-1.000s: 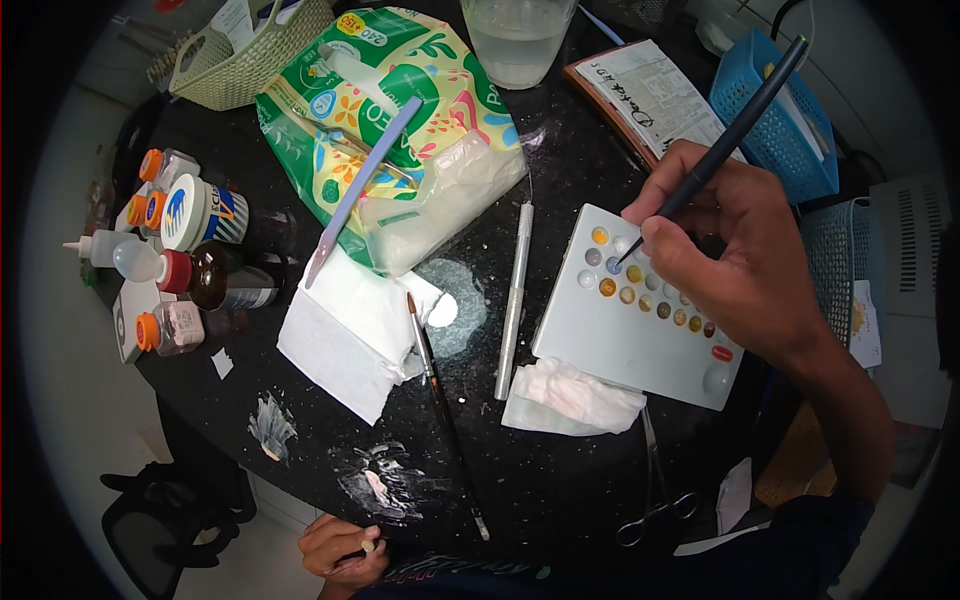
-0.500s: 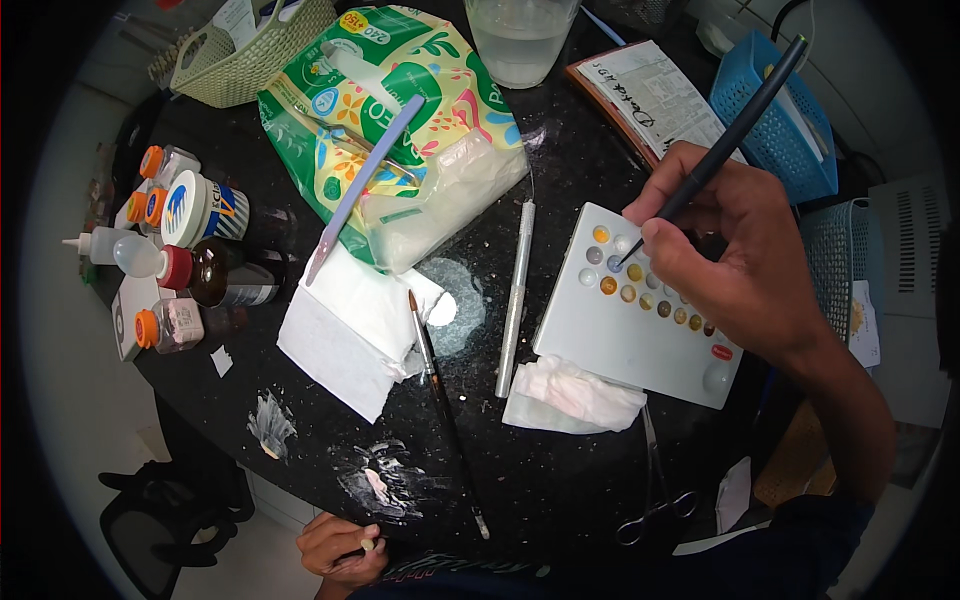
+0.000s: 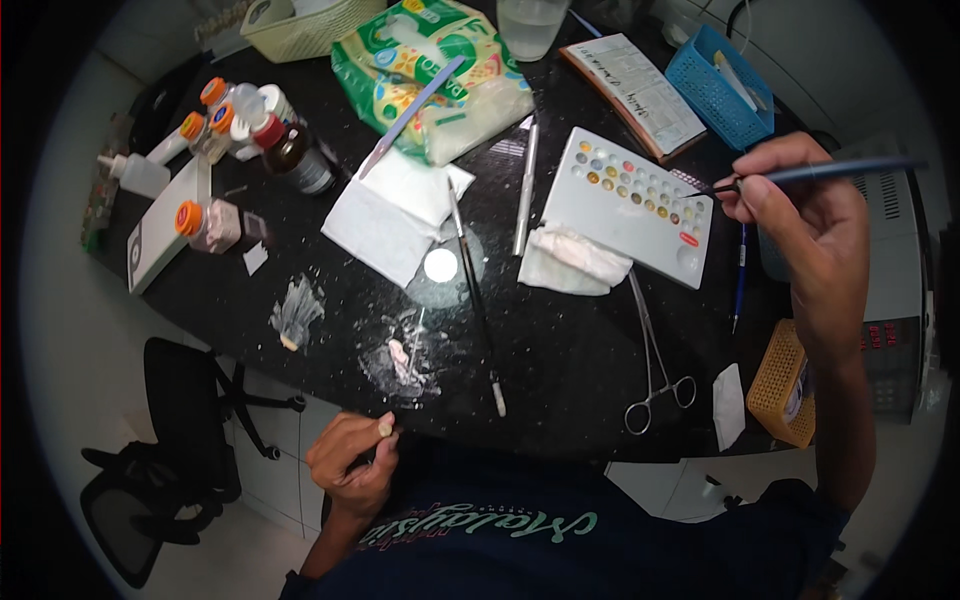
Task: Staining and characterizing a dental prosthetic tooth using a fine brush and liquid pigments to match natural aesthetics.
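Note:
My right hand is closed round a slim dark-handled paintbrush, its fine tip pointing left at the right edge of a white palette. Small wells of yellow, brown, grey and pale colours fill the upper part of that palette. Low at the table's near edge, my left hand pinches a small cream, tooth-like dental crown between its fingertips. A folded tissue lies against the palette's near-left corner. Another brush and a silver-handled tool lie left of the palette.
White paper and a green wipes pack lie left of centre. Several bottles stand far left, including a brown one. Scissor-handled forceps, a yellow basket, a blue basket and a notebook are rightward.
My right hand has moved the brush tip from the upper-left wells to the palette's right edge, tilting the handle nearly level. My left hand still pinches the dental crown. The view has shifted.

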The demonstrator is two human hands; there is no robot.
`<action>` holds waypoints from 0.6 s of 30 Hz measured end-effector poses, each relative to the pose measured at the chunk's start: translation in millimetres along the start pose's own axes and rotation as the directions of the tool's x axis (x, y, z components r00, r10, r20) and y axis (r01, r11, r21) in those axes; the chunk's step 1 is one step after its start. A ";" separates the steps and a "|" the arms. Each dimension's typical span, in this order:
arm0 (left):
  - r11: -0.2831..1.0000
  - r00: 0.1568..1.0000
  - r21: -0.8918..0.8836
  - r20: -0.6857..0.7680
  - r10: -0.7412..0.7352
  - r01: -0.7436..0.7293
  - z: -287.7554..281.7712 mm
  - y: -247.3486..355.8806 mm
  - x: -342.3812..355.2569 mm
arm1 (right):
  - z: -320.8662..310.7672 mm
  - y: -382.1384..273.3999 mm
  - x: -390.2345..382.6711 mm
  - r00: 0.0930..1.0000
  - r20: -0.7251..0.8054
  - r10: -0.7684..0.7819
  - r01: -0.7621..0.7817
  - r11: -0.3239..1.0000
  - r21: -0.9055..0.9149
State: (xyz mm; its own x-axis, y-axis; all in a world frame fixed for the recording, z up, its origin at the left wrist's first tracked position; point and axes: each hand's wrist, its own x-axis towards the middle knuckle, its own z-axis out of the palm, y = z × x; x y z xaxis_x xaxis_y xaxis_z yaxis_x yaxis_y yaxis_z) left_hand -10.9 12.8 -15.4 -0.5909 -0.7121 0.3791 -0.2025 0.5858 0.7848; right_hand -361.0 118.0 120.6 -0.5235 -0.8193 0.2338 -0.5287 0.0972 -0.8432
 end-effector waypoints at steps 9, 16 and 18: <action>0.975 0.976 -0.057 0.006 0.217 -0.216 -0.6 -14.4 13.2 | 75.1 -28.4 -125.0 0.966 0.033 -0.255 0.251 0.962 0.107; 0.958 0.958 0.001 0.007 0.288 -0.288 -2.6 -13.3 11.7 | 163.9 -8.7 -125.4 0.930 -0.031 -0.367 0.363 0.899 0.245; 0.953 0.953 0.025 -0.001 0.302 -0.302 -2.3 -12.9 11.1 | 171.1 -7.2 -124.1 0.922 -0.035 -0.386 0.384 0.896 0.225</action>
State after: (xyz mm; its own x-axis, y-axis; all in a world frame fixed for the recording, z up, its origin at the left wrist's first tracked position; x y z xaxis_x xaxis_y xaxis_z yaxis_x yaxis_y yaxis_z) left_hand -13.1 -3.5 -20.2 -0.6233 -0.5024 0.5992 -0.0339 0.7829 0.6212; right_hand -177.9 122.3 14.8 -0.3015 -0.7731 0.5581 -0.5242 -0.3546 -0.7743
